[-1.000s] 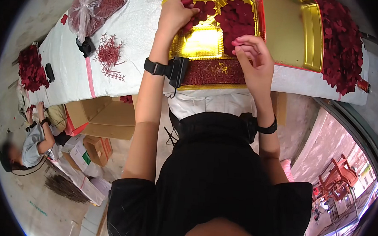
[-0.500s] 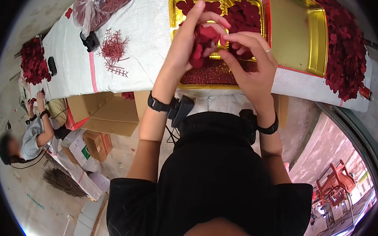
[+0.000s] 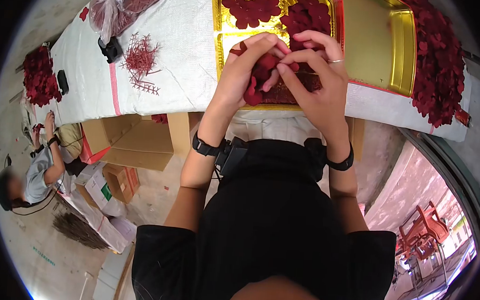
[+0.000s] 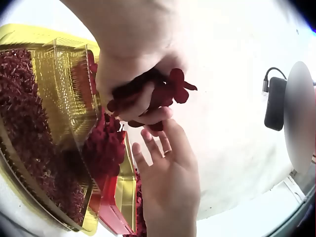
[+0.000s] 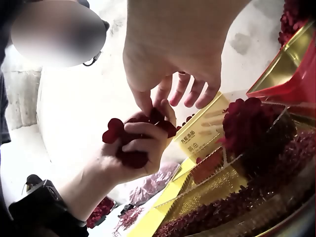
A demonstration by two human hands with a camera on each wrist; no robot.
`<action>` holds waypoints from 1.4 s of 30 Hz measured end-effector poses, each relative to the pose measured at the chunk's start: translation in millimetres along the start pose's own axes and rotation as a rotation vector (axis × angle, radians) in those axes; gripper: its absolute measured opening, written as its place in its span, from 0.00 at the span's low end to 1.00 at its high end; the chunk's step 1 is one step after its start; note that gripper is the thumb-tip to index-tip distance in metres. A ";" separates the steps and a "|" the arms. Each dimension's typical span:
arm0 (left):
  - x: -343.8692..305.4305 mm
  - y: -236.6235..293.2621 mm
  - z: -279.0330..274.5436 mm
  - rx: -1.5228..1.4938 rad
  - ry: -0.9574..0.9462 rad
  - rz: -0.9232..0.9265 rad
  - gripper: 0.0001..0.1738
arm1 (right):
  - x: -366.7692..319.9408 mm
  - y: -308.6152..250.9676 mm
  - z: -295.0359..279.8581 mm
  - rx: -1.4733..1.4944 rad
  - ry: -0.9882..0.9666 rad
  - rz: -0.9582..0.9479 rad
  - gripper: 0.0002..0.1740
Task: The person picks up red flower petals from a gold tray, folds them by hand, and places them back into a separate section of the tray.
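We are seeing the left hand [image 3: 239,76] holding several dark-red petal pieces [image 3: 252,95] in curled fingers, low over the near part of the gold tray [image 3: 217,45]. The right hand [image 3: 323,73] is meeting them with thumb and index fingertip, its other fingers lying loosely bent (whether it is pinching a piece, we cannot tell). The hands, well apart over the tray a second ago, are now working together; we are judging that handling is centring on the held pieces rather than on those in the tray. Compared with the half-second-earlier frame, both hands are sitting a little nearer the body.

Outward, we are finding one petal cluster [image 3: 250,10] lying in the tray's far left part and another cluster [image 3: 309,15] beside it on the right; red shreds [image 4: 15,89] are filling the near part. A red-edged gold box [image 3: 373,37] is standing just beside the tray, with a petal heap [image 3: 439,68] beyond. On the white cloth [image 3: 183,44], red twig-like pieces [image 3: 139,60] are lying to the left.
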State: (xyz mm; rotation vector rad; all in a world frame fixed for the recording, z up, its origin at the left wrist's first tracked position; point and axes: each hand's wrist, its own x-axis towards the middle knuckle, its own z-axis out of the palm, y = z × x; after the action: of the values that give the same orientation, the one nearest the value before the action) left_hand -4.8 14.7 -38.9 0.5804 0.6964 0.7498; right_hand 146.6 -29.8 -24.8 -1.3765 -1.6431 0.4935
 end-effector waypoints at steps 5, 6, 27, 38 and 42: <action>-3.8 3.9 -0.8 0.128 0.128 -0.100 0.14 | -6.7 3.5 0.1 0.174 0.008 0.176 0.07; -3.4 0.4 -6.4 0.148 0.145 -0.104 0.14 | -7.1 3.8 -1.3 0.221 0.027 0.221 0.07; -10.3 7.5 -32.7 0.160 0.362 -0.001 0.06 | -50.8 24.8 29.8 -0.083 -0.536 0.411 0.09; -10.4 11.1 -32.7 0.178 0.366 0.041 0.06 | -53.1 30.6 32.1 -0.155 -0.601 0.289 0.08; -11.3 13.4 -33.8 0.215 0.385 0.043 0.07 | -46.3 25.0 23.8 0.089 -0.562 0.407 0.07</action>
State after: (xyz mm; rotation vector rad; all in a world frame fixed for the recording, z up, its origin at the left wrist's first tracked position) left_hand -41.2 21.6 -47.1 0.6548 1.1333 0.8424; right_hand 139.3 -59.4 -73.9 -1.6031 -1.7370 1.2695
